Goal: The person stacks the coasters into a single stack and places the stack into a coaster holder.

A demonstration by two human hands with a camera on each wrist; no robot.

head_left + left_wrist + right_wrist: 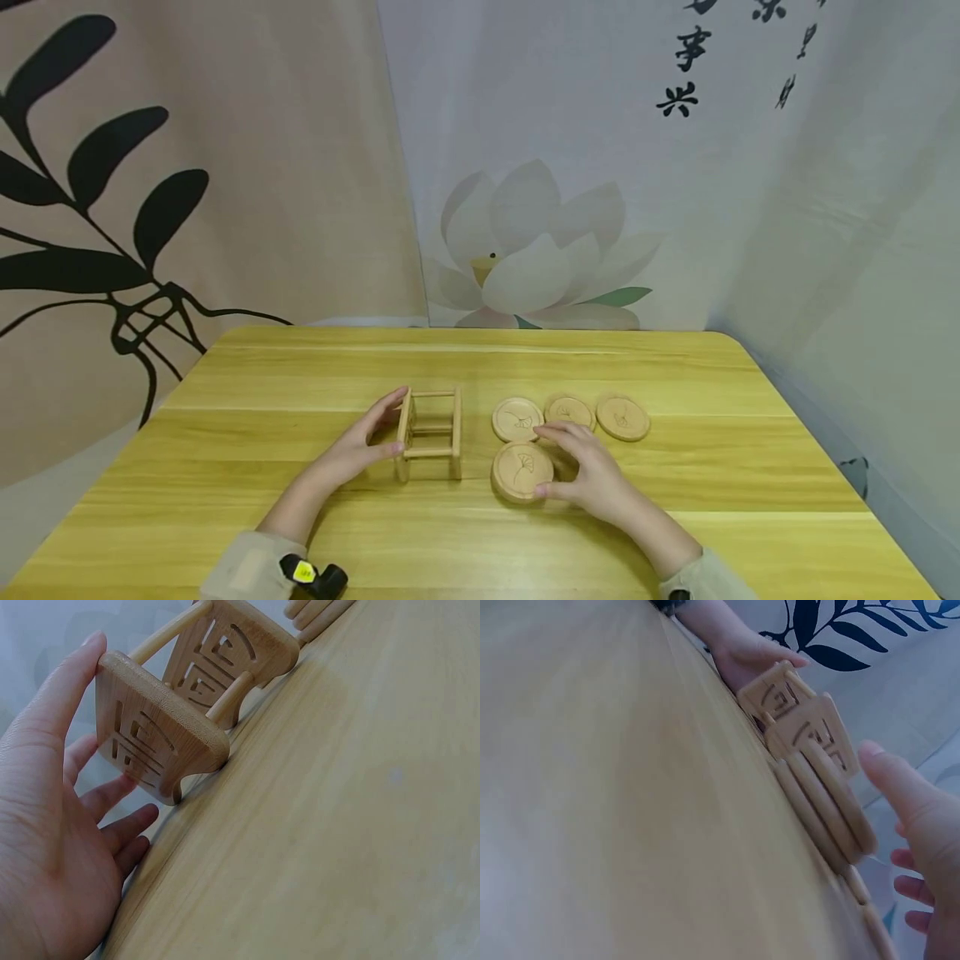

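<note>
A small wooden coaster rack (456,433) with slotted end panels and round rods stands left of the table's middle. My left hand (352,454) holds its left end panel (169,705), thumb at the near corner and fingertips at the far edge. To the right lies a stack of round wooden coasters (522,471), the top one engraved with a leaf-like figure. Around its right side, my right hand (596,479) is spread with thumb and fingers apart. In the right wrist view a gap shows between the thumb (877,761) and the stacked coasters (825,806).
Behind the stack, three single engraved coasters lie in a row: the left one (517,419), the middle one (568,409) and the right one (622,417). All rest on a wooden table (420,550). A printed curtain (315,167) hangs behind the table.
</note>
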